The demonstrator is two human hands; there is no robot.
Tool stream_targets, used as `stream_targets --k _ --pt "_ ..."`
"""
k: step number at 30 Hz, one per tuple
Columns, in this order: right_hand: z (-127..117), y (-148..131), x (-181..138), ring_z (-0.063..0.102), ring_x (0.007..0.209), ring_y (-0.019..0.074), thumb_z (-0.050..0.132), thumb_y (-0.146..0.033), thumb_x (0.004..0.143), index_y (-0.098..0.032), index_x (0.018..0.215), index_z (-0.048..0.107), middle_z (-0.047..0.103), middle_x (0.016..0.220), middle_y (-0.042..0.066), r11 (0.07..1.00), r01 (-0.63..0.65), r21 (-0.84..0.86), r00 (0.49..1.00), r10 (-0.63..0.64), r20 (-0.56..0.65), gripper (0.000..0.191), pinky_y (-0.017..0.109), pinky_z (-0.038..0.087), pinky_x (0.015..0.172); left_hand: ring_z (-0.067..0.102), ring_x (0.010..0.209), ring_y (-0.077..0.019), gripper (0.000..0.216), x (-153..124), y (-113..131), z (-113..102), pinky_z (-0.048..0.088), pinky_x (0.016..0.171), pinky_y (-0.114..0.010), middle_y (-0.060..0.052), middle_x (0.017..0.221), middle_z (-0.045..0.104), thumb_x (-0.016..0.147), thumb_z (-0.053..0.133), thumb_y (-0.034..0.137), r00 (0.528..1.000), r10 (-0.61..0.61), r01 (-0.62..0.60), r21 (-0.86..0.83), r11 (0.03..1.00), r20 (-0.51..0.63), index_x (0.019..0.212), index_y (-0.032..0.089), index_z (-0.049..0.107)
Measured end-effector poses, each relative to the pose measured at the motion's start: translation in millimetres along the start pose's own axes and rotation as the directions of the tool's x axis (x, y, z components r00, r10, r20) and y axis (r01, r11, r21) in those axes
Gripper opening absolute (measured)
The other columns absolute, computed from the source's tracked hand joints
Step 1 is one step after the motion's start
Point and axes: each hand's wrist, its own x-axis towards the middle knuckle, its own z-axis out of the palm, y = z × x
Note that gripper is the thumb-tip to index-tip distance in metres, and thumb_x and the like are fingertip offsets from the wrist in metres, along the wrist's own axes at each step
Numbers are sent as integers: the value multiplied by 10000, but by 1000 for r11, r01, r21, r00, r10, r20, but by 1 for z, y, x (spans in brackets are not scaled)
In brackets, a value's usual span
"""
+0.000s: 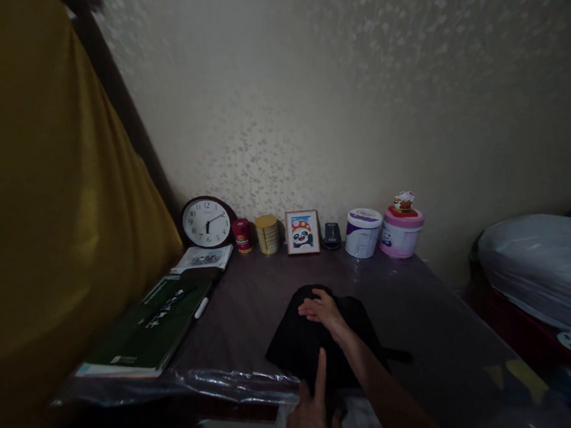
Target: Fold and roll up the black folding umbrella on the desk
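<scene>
A black cloth item [303, 335] with a dark strap [398, 355] at its right side lies on the dark tabletop in front of me; its exact kind is hard to make out in the dim light. My right hand [322, 309] rests over its far part, palm down with the fingers stretched out. Lower down, at the cloth's near edge, is my left hand [310, 415], with the index finger pointing forward along the fabric. The thumb side is partly in shadow. Nothing shows gripped in either hand.
Along the wall stand a clock [207, 222], a red can [242, 236], a yellow tin [268, 234], a framed panda picture [302, 232], a white tub [363, 233] and a pink tub [400, 234]. A green book [150, 326] and white marker [201, 308] lie left, beside a yellow curtain [54, 194].
</scene>
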Motion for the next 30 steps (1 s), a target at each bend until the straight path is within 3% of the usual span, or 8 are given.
stream_targets --k 5,8,11,15,18,23,27,30 --pt "5 2 2 646 609 145 527 -261 759 -148 1139 409 652 653 0 995 34 -89 999 -33 10 414 260 480 587 608 883 -215 730 11 0 0 411 698 -280 -112 1040 603 790 387 198 999 31 -32 94 995 10 1376 278 -41" --pt "0 3 -15 639 668 151 472 -275 793 -169 1012 535 658 720 21 931 252 -264 964 -217 155 252 288 488 644 622 842 -230 696 15 -4 3 404 669 -293 -130 994 632 810 346 206 1000 15 -16 101 995 10 1380 228 -52" --pt "-13 6 -41 604 889 172 459 -309 827 -229 904 629 667 892 36 690 555 -465 831 -441 339 204 323 445 825 621 850 -227 720 17 -7 6 398 651 -279 -142 1026 629 801 361 207 1000 8 -10 91 996 20 1382 193 -63" --pt "-31 14 -53 487 1113 186 437 -307 859 -274 965 642 649 1036 22 414 693 -590 717 -482 504 233 392 298 1003 624 817 -179 708 21 -9 11 393 636 -241 -114 995 645 824 333 216 1000 -7 6 45 999 29 1374 163 -111" --pt "-37 19 -33 447 1163 179 412 -316 874 -277 1015 627 632 1093 15 322 712 -624 693 -461 554 260 432 223 1041 624 828 -179 705 24 -11 15 399 643 -239 -111 1004 642 829 321 223 999 -44 43 30 999 29 1369 163 -128" --pt "-37 17 21 436 1179 180 357 -302 890 -270 1011 632 631 1104 13 271 680 -681 717 -439 541 302 455 201 1044 631 825 -200 712 29 -14 19 415 656 -262 -119 1005 648 828 304 243 995 -76 75 31 997 57 1355 156 -166" --pt "-38 8 49 429 1190 197 358 -275 879 -229 1039 621 605 1156 42 247 594 -766 770 -451 451 311 457 233 1032 632 840 -207 726 30 -15 18 421 666 -265 -124 1035 641 825 312 246 996 -63 64 -8 998 64 1346 139 -182" --pt "-37 1 41 426 1194 211 388 -280 866 -213 1077 599 576 1195 68 235 536 -811 764 -543 348 306 448 242 1033 629 855 -205 714 32 -14 18 421 681 -263 -126 1043 635 823 316 238 993 -89 90 -6 996 71 1355 146 -152"
